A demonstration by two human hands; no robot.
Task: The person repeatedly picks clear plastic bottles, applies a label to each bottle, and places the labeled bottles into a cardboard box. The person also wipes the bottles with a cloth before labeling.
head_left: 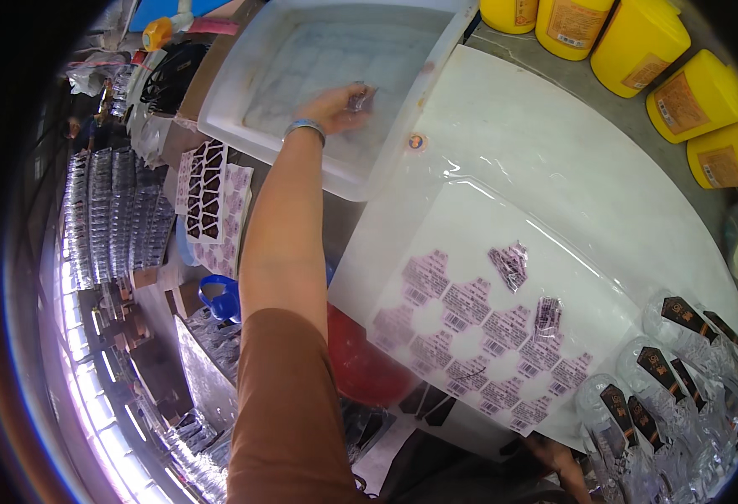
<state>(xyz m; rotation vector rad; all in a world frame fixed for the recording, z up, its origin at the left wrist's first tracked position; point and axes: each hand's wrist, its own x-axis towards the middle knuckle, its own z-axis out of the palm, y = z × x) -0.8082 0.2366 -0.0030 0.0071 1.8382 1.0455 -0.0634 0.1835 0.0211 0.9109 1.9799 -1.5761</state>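
My left hand (329,111), with a band at the wrist, reaches into a shallow white tub (348,186) of cloudy water. Its fingers close on a small clear, shiny piece with dark marks (362,98); its exact kind is too small to tell. At the lower right, my right hand (559,464) is partly hidden by the edge of a white sheet, and its fingers do not show clearly. Rows of printed labels (503,326) show on the sheet. Two glossy clear label pieces lie over them, one higher up (510,265) and one lower (548,319).
Clear plastic bottles with black labels (638,412) crowd the lower right. Yellow containers (642,46) line the far right edge. Left of my arm are label sheets (205,189), stacked clear packaging (117,218) and a blue handled item (220,297). Something red (365,357) sits under the sheet.
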